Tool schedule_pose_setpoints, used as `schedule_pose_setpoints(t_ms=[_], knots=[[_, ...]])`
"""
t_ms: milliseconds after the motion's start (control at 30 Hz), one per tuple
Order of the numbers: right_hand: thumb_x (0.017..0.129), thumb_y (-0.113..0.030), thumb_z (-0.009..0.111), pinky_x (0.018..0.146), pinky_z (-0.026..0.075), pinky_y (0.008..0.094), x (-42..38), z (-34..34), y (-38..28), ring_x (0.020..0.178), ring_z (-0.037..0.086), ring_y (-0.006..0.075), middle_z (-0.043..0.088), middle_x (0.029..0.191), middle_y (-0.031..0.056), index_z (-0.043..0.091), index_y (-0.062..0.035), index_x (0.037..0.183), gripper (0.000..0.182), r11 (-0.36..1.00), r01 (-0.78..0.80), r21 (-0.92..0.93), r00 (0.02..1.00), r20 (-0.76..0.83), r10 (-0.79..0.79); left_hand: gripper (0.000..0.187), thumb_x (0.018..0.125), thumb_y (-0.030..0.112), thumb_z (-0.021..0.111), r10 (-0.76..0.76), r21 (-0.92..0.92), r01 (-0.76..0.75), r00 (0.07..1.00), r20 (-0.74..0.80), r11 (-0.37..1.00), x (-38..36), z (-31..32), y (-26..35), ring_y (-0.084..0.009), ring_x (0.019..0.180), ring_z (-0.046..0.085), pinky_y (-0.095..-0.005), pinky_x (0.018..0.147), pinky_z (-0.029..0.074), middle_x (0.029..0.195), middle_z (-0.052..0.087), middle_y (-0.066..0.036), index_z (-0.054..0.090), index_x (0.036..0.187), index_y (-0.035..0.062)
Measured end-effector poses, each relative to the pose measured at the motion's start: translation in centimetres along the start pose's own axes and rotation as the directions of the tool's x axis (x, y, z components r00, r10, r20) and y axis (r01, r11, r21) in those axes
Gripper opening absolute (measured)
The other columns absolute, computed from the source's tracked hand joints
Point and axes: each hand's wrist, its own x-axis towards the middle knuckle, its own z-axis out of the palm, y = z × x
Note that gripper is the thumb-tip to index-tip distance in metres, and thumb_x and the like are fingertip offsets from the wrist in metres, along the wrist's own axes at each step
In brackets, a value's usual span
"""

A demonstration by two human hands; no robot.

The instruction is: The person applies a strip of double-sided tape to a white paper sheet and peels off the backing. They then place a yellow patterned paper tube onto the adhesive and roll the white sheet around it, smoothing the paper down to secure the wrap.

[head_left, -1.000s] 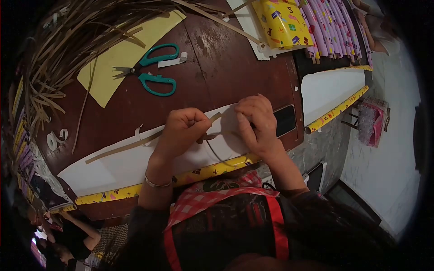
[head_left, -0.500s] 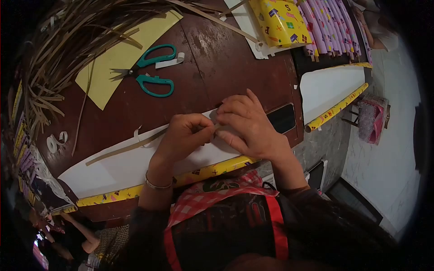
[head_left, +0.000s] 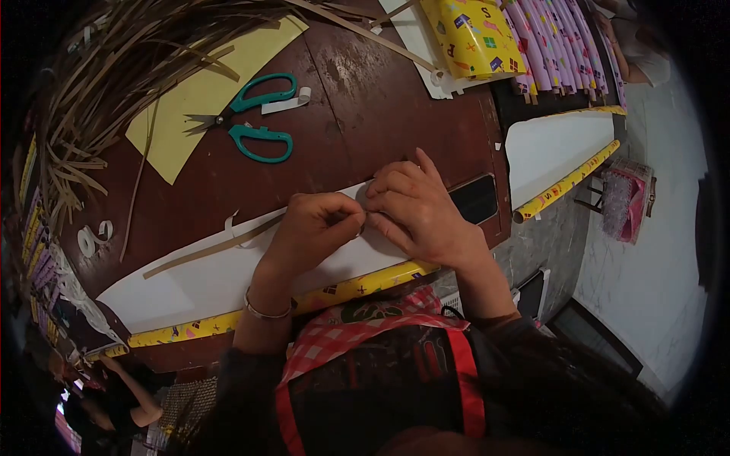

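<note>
My left hand (head_left: 313, 228) is closed, its thumb and index fingertip pressed in a pinch; what lies between them is too small to make out. My right hand (head_left: 418, 209) meets it, thumb and index fingertips near that pinch, other fingers bent and one raised. Whatever it grips is hidden. Under both hands lies a white paper sheet (head_left: 179, 292), its front edge rolled and showing yellow patterned paper (head_left: 342, 291). A flat brown strip (head_left: 201, 254) lies on the sheet and runs behind my left hand. A white tape piece (head_left: 230, 225) curls across that strip.
Teal-handled scissors (head_left: 261, 135) lie open beside yellow paper (head_left: 173, 133) on the dark red table (head_left: 357, 99). A heap of brown strips (head_left: 99, 99) fills the far left. A phone (head_left: 474, 199) lies right of my right hand. Other people's arms (head_left: 141, 391) show at the edges.
My hands have stayed almost in place, with only slight finger movement. At the lower left another person's arm has shifted a little.
</note>
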Motion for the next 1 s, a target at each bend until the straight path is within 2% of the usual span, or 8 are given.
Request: schedule_pose_setpoints(t_ms=[233,300,567,700,767,900,967,1000], knots=[[0.082,-0.019,0.071,0.104,0.033,0.0612,0.0,0.3,0.1,0.103,0.057,0.0244,0.061,0.096,0.0029,0.068,-0.0094,0.089,0.012,1.000,-0.004,0.005,1.000,-0.020,0.004,0.008,0.088,0.004,0.066,-0.060,-0.031,0.060,0.998,0.012,0.998,-0.1,-0.1,0.3,-0.0018,0.061,0.052,-0.0212,0.053,0.042,0.066,0.062,0.000,0.067,0.084,-0.0030],[0.082,-0.012,0.072,0.109,0.028,0.0595,-0.1,0.2,0.1,0.108,0.059,0.0242,0.063,0.101,0.0026,0.066,-0.0084,0.094,0.014,0.999,-0.011,0.032,1.000,0.019,0.010,0.007,0.087,0.004,0.067,-0.063,-0.022,0.063,0.998,0.019,0.998,0.0,-0.1,0.3,-0.0020,0.062,0.053,-0.0213,0.053,0.043,0.067,0.063,0.000,0.067,0.084,-0.0030],[0.083,-0.008,0.068,0.109,0.029,0.0568,-1.4,-1.8,1.3,0.105,0.059,0.0256,0.062,0.100,0.0044,0.064,-0.0072,0.090,0.008,0.993,-0.100,0.057,0.995,0.016,0.099,0.006,0.086,0.000,0.067,-0.033,0.009,0.033,0.998,0.052,0.999,-0.1,-0.7,0.5,-0.0053,0.071,0.060,-0.0220,0.060,0.048,0.081,0.067,-0.003,0.068,0.091,-0.0032],[0.085,-0.007,0.066,0.107,0.033,0.0519,-2.6,-3.6,1.9,0.103,0.060,0.0261,0.062,0.097,0.0057,0.063,-0.0059,0.088,0.005,0.986,-0.144,0.079,0.988,-0.044,0.148,0.010,0.083,-0.001,0.066,-0.005,0.070,0.000,0.997,0.083,0.998,-0.7,-1.5,2.1,-0.0097,0.071,0.064,-0.0263,0.064,0.051,0.077,0.068,-0.006,0.069,0.092,-0.0043],[0.085,-0.009,0.066,0.104,0.035,0.0514,-3.3,-4.6,2.3,0.099,0.059,0.0269,0.061,0.095,0.0057,0.063,-0.0063,0.088,0.005,0.986,-0.144,0.081,0.987,-0.055,0.149,0.012,0.079,-0.002,0.066,0.136,0.040,-0.140,0.986,0.096,0.989,-1.9,-2.2,3.3,-0.0131,0.069,0.064,-0.0282,0.063,0.049,0.077,0.068,-0.007,0.070,0.090,-0.0039],[0.084,-0.004,0.065,0.099,0.040,0.0452,-3.8,-5.6,2.2,0.093,0.060,0.0281,0.062,0.091,0.0071,0.061,-0.0046,0.086,0.004,0.982,-0.160,0.095,0.987,0.002,0.161,0.012,0.075,-0.001,0.068,0.028,-0.127,-0.029,1.000,-0.011,0.991,-2.9,-2.4,4.0,-0.0143,0.067,0.063,-0.0275,0.062,0.047,0.076,0.068,-0.009,0.070,0.086,-0.0042],[0.083,-0.004,0.065,0.093,0.042,0.0436,-3.8,-5.0,3.3,0.089,0.060,0.0292,0.062,0.090,0.0082,0.061,-0.0041,0.085,0.004,0.984,-0.163,0.069,0.987,0.005,0.163,0.011,0.077,0.001,0.067,-0.058,-0.078,0.075,0.977,0.207,0.994,-1.4,-3.2,3.7,-0.0124,0.062,0.060,-0.0263,0.056,0.044,0.071,0.067,-0.009,0.070,0.086,-0.0042],[0.083,-0.004,0.065,0.087,0.045,0.0419,-3.8,-4.5,3.9,0.086,0.059,0.0304,0.062,0.090,0.0092,0.060,-0.0035,0.084,0.005,0.986,-0.161,0.048,0.987,0.009,0.161,0.011,0.077,0.001,0.067,-0.053,-0.080,0.072,0.975,0.215,0.994,-1.1,-3.1,3.8,-0.0124,0.062,0.060,-0.0263,0.056,0.044,0.071,0.067,-0.009,0.070,0.086,-0.0042]])
